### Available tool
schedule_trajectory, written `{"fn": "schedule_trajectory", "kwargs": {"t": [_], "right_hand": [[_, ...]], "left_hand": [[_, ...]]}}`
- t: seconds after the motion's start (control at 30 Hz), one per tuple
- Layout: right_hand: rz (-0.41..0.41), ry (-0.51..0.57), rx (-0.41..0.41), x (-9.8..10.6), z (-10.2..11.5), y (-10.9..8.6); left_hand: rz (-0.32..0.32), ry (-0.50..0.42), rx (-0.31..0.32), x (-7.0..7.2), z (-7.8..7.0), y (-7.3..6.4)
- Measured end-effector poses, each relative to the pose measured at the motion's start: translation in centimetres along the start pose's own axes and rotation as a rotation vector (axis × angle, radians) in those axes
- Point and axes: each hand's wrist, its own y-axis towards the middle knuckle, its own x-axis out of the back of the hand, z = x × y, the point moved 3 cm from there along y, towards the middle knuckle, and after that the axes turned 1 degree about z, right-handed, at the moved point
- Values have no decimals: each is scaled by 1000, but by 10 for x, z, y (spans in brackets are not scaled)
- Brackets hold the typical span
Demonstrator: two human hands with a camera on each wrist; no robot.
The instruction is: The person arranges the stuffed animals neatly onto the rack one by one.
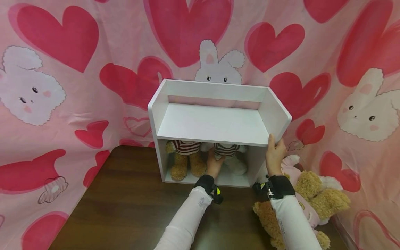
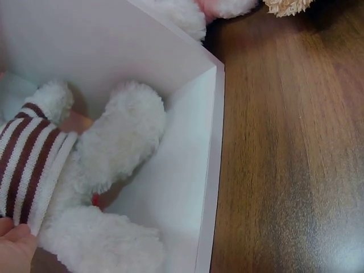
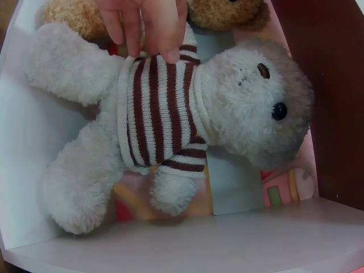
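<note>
A white two-tier shelf (image 1: 215,123) stands against the patterned cloth. In its lower compartment sits a white teddy bear (image 3: 247,96) in a brown-and-white striped sweater (image 3: 162,102). My left hand (image 1: 215,164) reaches inside and holds the side of that sweater, thumb at the front; the left wrist view catches only its fingertips (image 2: 17,244). Left of it sits a brown teddy bear (image 1: 179,166) in a striped top, its head hidden by the shelf board in the head view. My right hand (image 1: 275,155) grips the front edge of the shelf's right side panel, thumb upward.
Right of the shelf, several plush toys lie piled, among them a tan one (image 1: 325,194) and a brown one (image 1: 265,217), partly behind the right forearm. Everything stands on a dark wooden table (image 1: 125,208). A pink cloth (image 1: 125,34) with hearts and rabbits hangs behind.
</note>
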Motion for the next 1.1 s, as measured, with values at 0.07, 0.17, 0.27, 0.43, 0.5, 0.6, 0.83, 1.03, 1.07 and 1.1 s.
{"fn": "schedule_trajectory", "kwargs": {"t": [0.07,0.17,0.27,0.43,0.5,0.6,0.83,1.03,1.07,1.1], "right_hand": [[-1,2,0,0,0,0],[0,4,-7,0,1,0],[2,5,-9,0,1,0],[6,12,6,0,1,-1],[6,15,10,0,1,-1],[6,19,11,1,2,-1],[-2,19,18,0,0,1],[-6,17,27,0,0,1],[-7,16,31,0,0,1],[-7,18,32,0,0,1]], "left_hand": [[-14,50,-57,-5,18,6],[-19,133,-126,-16,68,24],[-24,234,-143,-26,122,45],[93,285,-112,-15,113,52],[190,258,-87,-5,88,49],[321,282,-114,4,68,49],[517,525,-214,-9,105,73],[721,717,-62,-21,121,78],[746,723,-41,-24,125,80],[775,730,-1,-26,130,81]]}}
